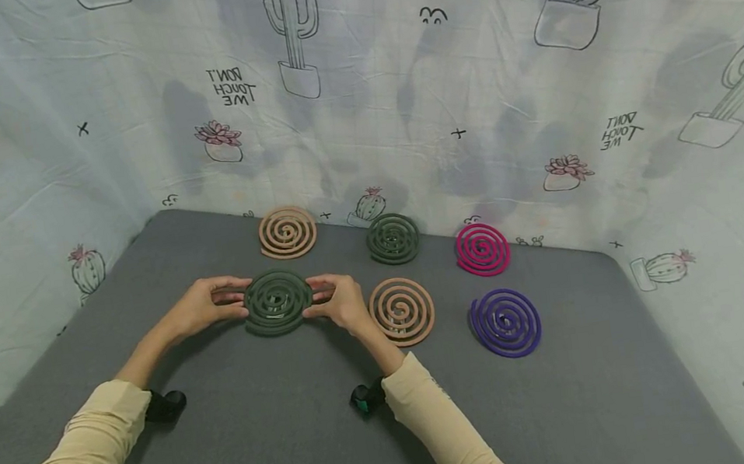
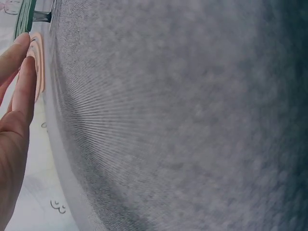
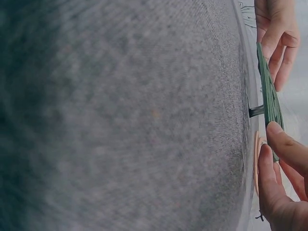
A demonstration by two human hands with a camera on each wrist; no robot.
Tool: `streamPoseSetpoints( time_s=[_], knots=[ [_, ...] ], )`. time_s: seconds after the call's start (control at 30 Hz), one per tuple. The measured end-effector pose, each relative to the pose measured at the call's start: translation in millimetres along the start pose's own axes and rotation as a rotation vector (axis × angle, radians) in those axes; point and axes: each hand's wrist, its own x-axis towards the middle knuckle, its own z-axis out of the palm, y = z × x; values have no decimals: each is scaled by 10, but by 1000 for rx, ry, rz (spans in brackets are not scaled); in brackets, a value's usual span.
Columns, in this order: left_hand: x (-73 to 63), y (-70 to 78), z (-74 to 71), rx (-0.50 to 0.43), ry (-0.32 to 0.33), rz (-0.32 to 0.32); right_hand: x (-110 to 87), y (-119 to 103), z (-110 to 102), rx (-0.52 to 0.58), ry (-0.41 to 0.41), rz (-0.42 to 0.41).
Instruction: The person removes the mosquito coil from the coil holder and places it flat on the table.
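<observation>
A dark green mosquito coil (image 1: 276, 280), its rings packed close, is raised above the grey tabletop on a small metal stand (image 3: 256, 111). My left hand (image 1: 198, 307) holds its left edge between thumb and fingers. On the opposite edge my right hand (image 1: 345, 304) pinches the rim, thumb nearer me. Seen from the right wrist, the green coil (image 3: 270, 103) stands edge-on between both hands. In the left wrist view only part of the left hand (image 2: 17, 110) shows, with its fingertips at the coil's rim (image 2: 24, 19).
Behind lie a tan coil (image 1: 287, 233), another green coil (image 1: 392, 239) and a pink coil (image 1: 482, 249). Right of my right hand are a second tan coil (image 1: 401, 312) and a purple coil (image 1: 506, 323). A printed cloth (image 1: 383, 105) hangs around the grey table (image 1: 267, 450).
</observation>
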Motion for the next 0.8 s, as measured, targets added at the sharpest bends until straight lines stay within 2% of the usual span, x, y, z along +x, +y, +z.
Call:
streamPoseSetpoints(
  time_s=[0.5,0.8],
  knots=[
    [-27,57,-16,30,7,-18,-11,-40,-35,11,2,-18],
    [-44,62,-35,-20,13,-23,-1,-67,-42,28,-2,4]
  ],
)
